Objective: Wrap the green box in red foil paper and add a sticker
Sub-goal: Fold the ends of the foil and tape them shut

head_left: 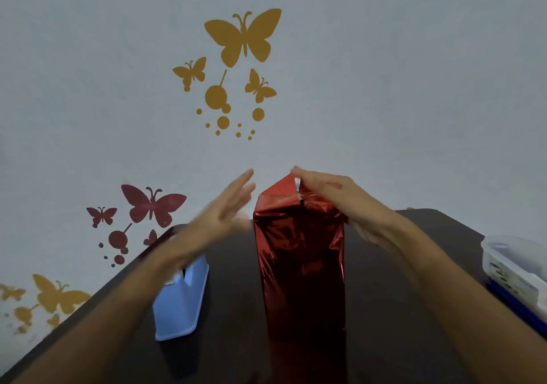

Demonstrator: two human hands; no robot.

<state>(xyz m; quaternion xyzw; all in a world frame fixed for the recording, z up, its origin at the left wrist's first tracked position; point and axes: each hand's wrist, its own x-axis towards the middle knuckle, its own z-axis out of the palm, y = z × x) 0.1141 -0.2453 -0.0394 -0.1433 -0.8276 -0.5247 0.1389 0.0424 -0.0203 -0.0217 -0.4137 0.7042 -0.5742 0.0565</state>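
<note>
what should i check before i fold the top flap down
1. box upright on table: ok
2. right hand pinches top flap: ok
3. left hand free: ok
4. foil covers near side, no green showing: ok
5. dispenser close by: ok
6. sticker ready: cannot tell

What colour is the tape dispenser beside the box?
Light blue; the tape dispenser shows best in the head view.
</note>
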